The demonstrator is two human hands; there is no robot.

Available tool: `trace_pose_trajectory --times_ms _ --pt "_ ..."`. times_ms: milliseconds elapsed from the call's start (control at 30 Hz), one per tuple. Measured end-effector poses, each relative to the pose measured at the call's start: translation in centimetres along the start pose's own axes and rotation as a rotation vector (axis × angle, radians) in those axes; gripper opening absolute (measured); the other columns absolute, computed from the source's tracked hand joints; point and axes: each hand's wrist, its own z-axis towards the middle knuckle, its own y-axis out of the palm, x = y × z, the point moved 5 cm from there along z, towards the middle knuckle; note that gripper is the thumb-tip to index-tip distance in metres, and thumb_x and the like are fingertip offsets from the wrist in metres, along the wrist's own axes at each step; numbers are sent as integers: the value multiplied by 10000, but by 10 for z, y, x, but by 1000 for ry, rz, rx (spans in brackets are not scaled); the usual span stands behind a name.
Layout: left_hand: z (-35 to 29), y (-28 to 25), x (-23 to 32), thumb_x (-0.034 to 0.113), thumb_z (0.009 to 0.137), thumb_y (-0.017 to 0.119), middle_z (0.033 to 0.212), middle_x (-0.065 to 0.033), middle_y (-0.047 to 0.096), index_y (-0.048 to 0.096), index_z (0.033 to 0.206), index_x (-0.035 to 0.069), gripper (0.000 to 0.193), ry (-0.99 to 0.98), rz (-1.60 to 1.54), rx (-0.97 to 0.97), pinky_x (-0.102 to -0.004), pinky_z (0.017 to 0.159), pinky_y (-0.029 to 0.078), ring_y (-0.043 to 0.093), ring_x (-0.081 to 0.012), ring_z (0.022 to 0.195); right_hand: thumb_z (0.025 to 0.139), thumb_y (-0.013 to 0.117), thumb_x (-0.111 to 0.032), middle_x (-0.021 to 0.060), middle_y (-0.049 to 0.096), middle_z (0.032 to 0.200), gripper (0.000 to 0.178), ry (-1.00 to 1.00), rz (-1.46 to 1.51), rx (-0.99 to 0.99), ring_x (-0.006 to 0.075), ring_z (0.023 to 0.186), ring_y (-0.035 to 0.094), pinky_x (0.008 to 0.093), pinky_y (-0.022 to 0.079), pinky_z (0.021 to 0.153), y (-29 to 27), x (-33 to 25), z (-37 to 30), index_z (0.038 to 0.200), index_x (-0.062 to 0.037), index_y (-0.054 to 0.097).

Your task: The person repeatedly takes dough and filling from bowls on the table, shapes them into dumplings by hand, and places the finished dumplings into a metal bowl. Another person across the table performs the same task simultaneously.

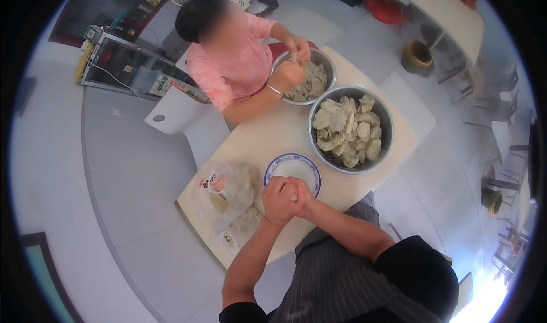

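Observation:
Both my hands are pressed together over the near rim of a white plate with a blue patterned border [315, 172]. My left hand [278, 202] is closed, its fingers wrapped against the right. My right hand [305, 196] is closed around the same spot. Between them a small bit of a pale green-grey lump [294, 197] shows; the palms hide the remainder. To the right stands a large metal bowl [391, 130] heaped with pale greenish chunks [347, 130] that look like pickled vegetable. Left of my hands lie clear plastic bags [231, 189] with pale contents.
Across the cream table [245, 143] sits a person in a pink shirt [228, 63], both hands over a second metal bowl [319, 98] of shredded greyish pieces. A white chair [179, 109] is at the left. Another table [450, 18] and a woven basket [417, 55] stand farther right.

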Motion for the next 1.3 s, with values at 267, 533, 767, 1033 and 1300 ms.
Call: trace_pose_trajectory --times_ms 267,533,767,1033,1300 --pt "3 3 -6 64 558 683 671 -57 480 481 619 107 216 68 -9 -126 -336 465 423 510 -240 576 830 529 -245 68 577 975 211 -61 -95 274 238 956 562 376 467 785 -4 -10 -10 988 -110 564" --pt "8 6 -6 83 539 672 646 -57 456 452 589 88 225 81 -81 -190 -346 476 415 499 -239 575 846 510 -262 75 590 964 219 394 586 19 231 935 579 375 483 766 -22 -23 -2 986 -105 570" --pt "14 8 -9 97 534 661 661 -60 449 445 587 86 222 143 -105 -198 -350 487 415 497 -236 588 859 494 -276 81 600 955 230 965 1501 -228 225 916 593 374 498 750 -40 -43 11 984 -101 575" --pt "18 5 -11 84 544 682 693 -59 500 493 609 90 200 253 -67 -368 -349 494 445 544 -246 624 875 476 -293 89 613 944 248 1031 1601 -315 218 894 609 373 515 732 -51 -55 23 982 -96 581" --pt "13 2 -8 116 544 669 749 -64 546 518 639 104 178 324 -109 -495 -350 537 475 579 -251 702 891 457 -310 96 625 934 269 1052 1585 -365 211 872 625 373 531 713 -52 -62 25 980 -91 587"
